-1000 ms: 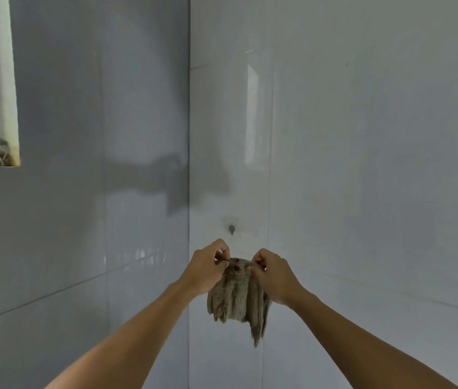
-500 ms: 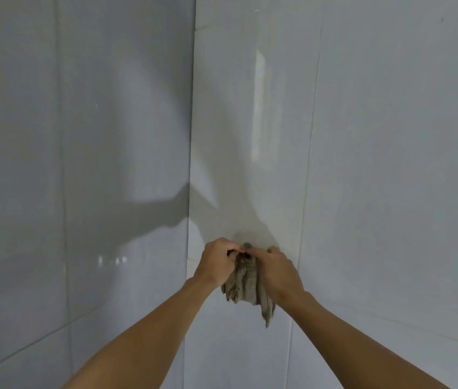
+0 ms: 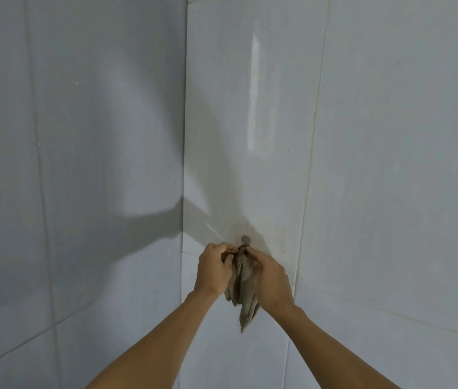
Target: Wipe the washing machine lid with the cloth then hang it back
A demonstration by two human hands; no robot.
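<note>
Both arms raised, left hand (image 3: pixel 213 272) and right hand (image 3: pixel 271 279) pinching.

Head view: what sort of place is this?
Probably a bathroom or laundry corner: glossy tiled walls meeting at a corner, a small wall hook, and a cloth held just below it.

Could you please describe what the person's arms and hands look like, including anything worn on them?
Both forearms are bare up to the frame edge: no sleeves, watch or bracelet show. The left hand and right hand wear no gloves, and no rings are visible.
</note>
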